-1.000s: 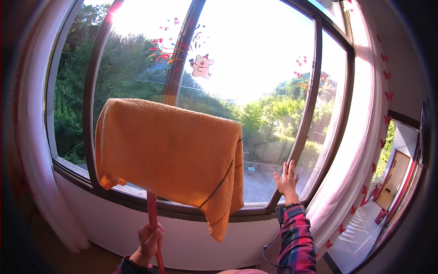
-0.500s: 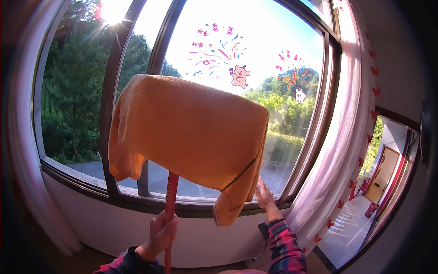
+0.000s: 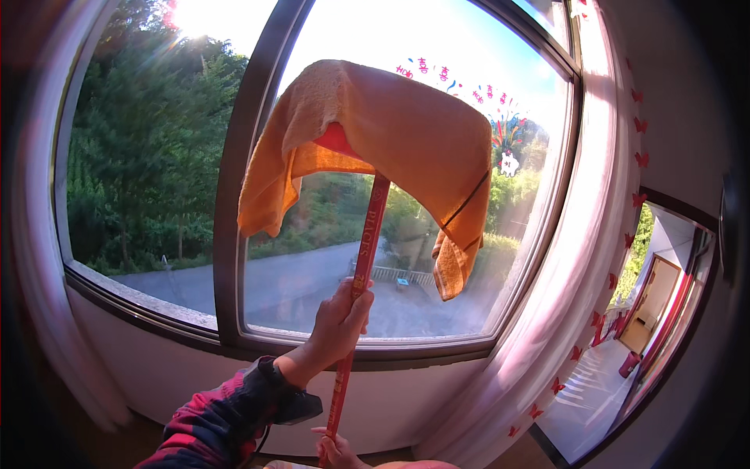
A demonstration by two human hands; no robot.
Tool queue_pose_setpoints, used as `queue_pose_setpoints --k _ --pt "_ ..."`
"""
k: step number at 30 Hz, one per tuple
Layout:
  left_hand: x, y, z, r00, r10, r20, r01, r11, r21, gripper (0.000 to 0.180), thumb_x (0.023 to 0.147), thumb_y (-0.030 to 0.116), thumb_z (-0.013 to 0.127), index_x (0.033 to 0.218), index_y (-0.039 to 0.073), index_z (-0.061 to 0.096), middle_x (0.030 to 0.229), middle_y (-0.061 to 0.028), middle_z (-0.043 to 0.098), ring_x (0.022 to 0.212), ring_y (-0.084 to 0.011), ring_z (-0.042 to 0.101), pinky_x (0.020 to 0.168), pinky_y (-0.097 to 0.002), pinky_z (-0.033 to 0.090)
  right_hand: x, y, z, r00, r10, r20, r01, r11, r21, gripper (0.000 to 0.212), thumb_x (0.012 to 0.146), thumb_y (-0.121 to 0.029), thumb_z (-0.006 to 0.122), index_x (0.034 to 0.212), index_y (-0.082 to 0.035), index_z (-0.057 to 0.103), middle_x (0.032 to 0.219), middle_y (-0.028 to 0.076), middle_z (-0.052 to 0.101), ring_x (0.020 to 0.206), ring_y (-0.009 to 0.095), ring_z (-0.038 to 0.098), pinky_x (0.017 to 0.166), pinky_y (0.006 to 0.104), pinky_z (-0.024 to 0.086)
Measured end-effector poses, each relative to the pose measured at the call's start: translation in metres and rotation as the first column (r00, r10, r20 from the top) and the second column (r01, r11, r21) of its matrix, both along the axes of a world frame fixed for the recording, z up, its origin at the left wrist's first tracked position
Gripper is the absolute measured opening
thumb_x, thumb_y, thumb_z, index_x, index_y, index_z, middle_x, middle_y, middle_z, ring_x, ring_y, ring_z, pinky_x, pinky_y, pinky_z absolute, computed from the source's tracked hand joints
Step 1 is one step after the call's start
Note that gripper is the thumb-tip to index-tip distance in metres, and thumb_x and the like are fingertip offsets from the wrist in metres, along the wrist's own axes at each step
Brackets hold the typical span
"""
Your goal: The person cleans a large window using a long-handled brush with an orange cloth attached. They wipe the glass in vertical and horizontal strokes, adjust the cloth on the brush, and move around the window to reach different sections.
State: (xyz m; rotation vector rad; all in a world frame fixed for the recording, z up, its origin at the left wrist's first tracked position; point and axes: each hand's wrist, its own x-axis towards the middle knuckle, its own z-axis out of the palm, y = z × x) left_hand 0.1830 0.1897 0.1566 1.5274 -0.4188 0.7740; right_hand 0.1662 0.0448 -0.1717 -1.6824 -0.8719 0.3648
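Observation:
An orange towel (image 3: 414, 133) hangs over the head of a red long-handled tool, raised in front of the window pane (image 3: 312, 281). Part of the red head (image 3: 337, 141) shows under a fold, but its kind is mostly hidden by the cloth. My left hand (image 3: 341, 319) is wrapped round the red pole (image 3: 367, 246) midway up. Lower down, at the picture's bottom edge, the fingers of my right hand (image 3: 336, 452) close round the same pole. Whether the towel touches the glass, I cannot tell.
A dark window frame (image 3: 238, 180) divides the panes, with a sill below. Stickers (image 3: 508, 141) decorate the glass. White curtains (image 3: 574, 203) hang at both sides, the right one beside a string of red butterflies (image 3: 642, 159). A doorway-like opening (image 3: 586, 406) lies further right.
The towel-draped head has risen and moved right. My right hand has left the window's lower right corner and come down to the pole. Two separate window uprights now appear as one.

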Motion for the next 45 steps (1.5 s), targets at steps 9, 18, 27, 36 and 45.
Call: queue_pose_setpoints --k 9,18,27,36,45 --pt "-0.024 0.049 -0.072 0.97 0.244 0.019 -0.235 0.906 0.352 0.066 0.097 0.037 0.053 0.147 0.002 0.027 0.115 -0.0168 0.06 0.098 -0.0231 0.062 0.083 -0.0339 0.051 0.078 0.004 0.14 0.827 -0.527 0.193 0.411 0.803 0.432 0.049 0.103 -0.043 0.034 0.139 -0.01 0.04 0.06 -0.001 0.045 0.046 0.006 0.045 0.04 0.0204 0.037" --pt "-0.093 0.134 -0.18 0.869 0.374 -0.322 -0.361 0.927 0.102 0.063 0.096 0.038 0.055 0.138 -0.006 0.037 0.086 -0.0119 0.068 0.083 -0.0237 0.068 0.081 -0.0335 0.051 0.134 0.025 0.301 0.746 -0.586 0.315 0.438 0.789 0.431 0.045 0.103 -0.047 0.032 0.11 -0.007 0.052 0.056 -0.003 0.038 0.038 0.005 0.036 0.034 0.0223 0.031" --pt "-0.116 0.137 -0.182 0.884 0.318 -0.343 -0.339 0.941 -0.002 0.056 0.098 0.033 0.051 0.136 -0.005 0.038 0.09 -0.0121 0.068 0.077 -0.0191 0.068 0.075 -0.0308 0.054 0.152 0.073 0.408 0.783 -0.536 0.316 0.375 0.812 0.448 0.05 0.1 -0.056 0.033 0.088 -0.008 0.043 0.054 -0.001 0.04 0.036 0.009 0.039 0.031 0.0253 0.033" --pt "-0.15 0.145 -0.201 0.848 0.288 -0.445 -0.319 0.948 0.006 0.054 0.099 0.032 0.049 0.137 -0.004 0.036 0.091 -0.014 0.067 0.076 -0.0188 0.067 0.069 -0.03 0.054 0.066 0.037 0.135 0.587 -0.717 0.376 0.615 0.697 0.368 0.046 0.102 -0.047 0.036 0.086 -0.006 0.049 0.054 0.002 0.045 0.047 0.014 0.049 0.046 0.0305 0.037" --pt "-0.179 0.153 -0.209 0.817 0.306 -0.489 -0.37 0.928 -0.037 0.054 0.1 0.034 0.048 0.138 -0.004 0.035 0.092 -0.0137 0.066 0.075 -0.0172 0.066 0.067 -0.0281 0.054 0.061 0.074 0.17 0.678 -0.685 0.267 0.565 0.718 0.406 0.038 0.104 -0.037 0.036 0.086 -0.006 0.049 0.056 0.0 0.044 0.048 0.011 0.047 0.046 0.0279 0.038"
